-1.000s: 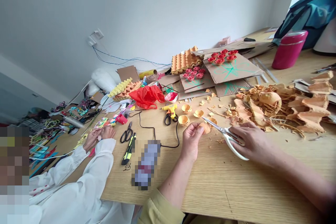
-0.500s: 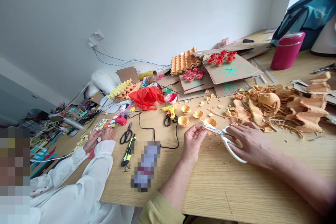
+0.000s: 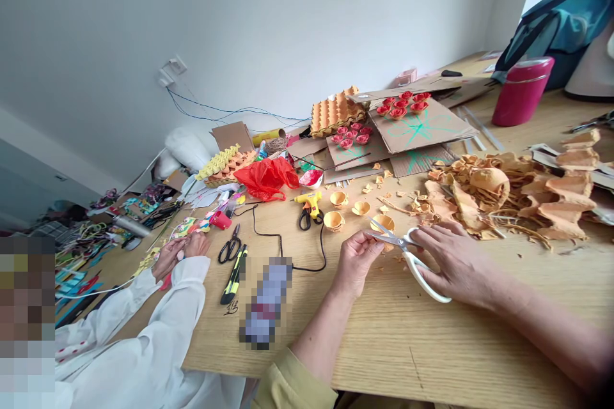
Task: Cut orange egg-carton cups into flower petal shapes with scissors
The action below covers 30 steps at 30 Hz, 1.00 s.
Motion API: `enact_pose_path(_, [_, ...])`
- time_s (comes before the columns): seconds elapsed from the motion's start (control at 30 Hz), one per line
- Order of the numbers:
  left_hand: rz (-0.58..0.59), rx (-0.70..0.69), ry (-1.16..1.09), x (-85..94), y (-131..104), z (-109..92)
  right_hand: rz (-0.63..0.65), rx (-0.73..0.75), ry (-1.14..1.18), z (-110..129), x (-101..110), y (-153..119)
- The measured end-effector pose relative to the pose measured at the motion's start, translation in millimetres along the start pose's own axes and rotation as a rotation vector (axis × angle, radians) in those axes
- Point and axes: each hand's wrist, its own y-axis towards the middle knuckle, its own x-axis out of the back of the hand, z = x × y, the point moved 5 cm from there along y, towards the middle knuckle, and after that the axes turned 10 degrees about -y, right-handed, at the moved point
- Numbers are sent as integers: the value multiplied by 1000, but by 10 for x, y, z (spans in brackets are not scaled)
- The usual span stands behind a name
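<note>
My right hand (image 3: pixel 458 262) grips white-handled scissors (image 3: pixel 419 275), thumb and fingers in the loops, with the blades apart and pointing left. My left hand (image 3: pixel 355 262) is closed in a pinch at the blades, on a small piece of orange egg carton (image 3: pixel 387 246) mostly hidden by fingers and scissors. Just behind the blades is an orange egg-carton cup (image 3: pixel 382 223). More trimmed cups stand farther left, among them one cup (image 3: pixel 334 222) and a shallower cup (image 3: pixel 361 208).
Torn egg-carton scraps (image 3: pixel 484 188) heap at the right. A yellow glue gun (image 3: pixel 313 203), black scissors (image 3: pixel 229 249) and a utility knife (image 3: pixel 234 278) lie left. Red paper flowers sit on cardboard (image 3: pixel 426 131) behind. A co-worker's hands (image 3: pixel 185 249) work at far left; a pink tumbler (image 3: pixel 522 92) stands back right.
The scissor blades have spread slightly wider near my left fingers. Both hands stay in nearly the same place, and the view has shifted a little.
</note>
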Motion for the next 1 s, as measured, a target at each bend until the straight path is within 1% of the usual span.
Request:
enact_pose_path(0.13, [28,-11,14,-26,-12,-15,-24,15,25,29,33,1])
enact_pose_path(0.47, [50,3,1,-8,-11,9,-14,41,72,67,102,10])
enact_pose_path(0.7, [84,2,-47,-38,-21,-18,-18,65,121,65,65,-18])
enact_pose_path(0.9, [85,-8,8,-3,-19,-65,-9,77,122,54,47,-31])
enact_pose_path(1.0, [118,-32,84,8,-11,-117,-4,81,120,49,49,-31])
